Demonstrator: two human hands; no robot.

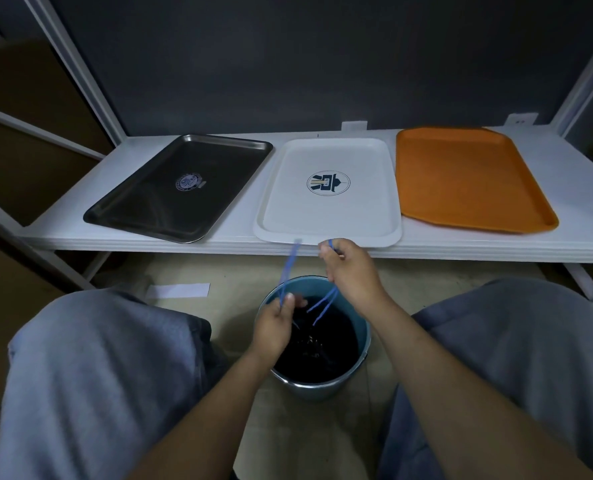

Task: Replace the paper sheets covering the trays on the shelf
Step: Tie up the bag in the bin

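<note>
Three trays lie side by side on the white shelf (323,252), all bare of paper: a steel tray (170,188) on the left, a white tray (326,216) with a round emblem in the middle, and an orange tray (468,181) on the right. Below the near edge, both hands work over a blue bucket (365,337) lined with a black bag (323,355). The left hand (274,327) pinches one blue drawstring (290,268) between thumb and fingertips. The right hand (352,271), raised higher, has its fingers curled round the other strands.

I'd say the removal stage is winding up, with the bag being drawn closed. I cannot see what is inside it. Next comes laying fresh sheets, yet the only paper in view is a white strip (179,291) on the floor, so a supply must be fetched.
</note>
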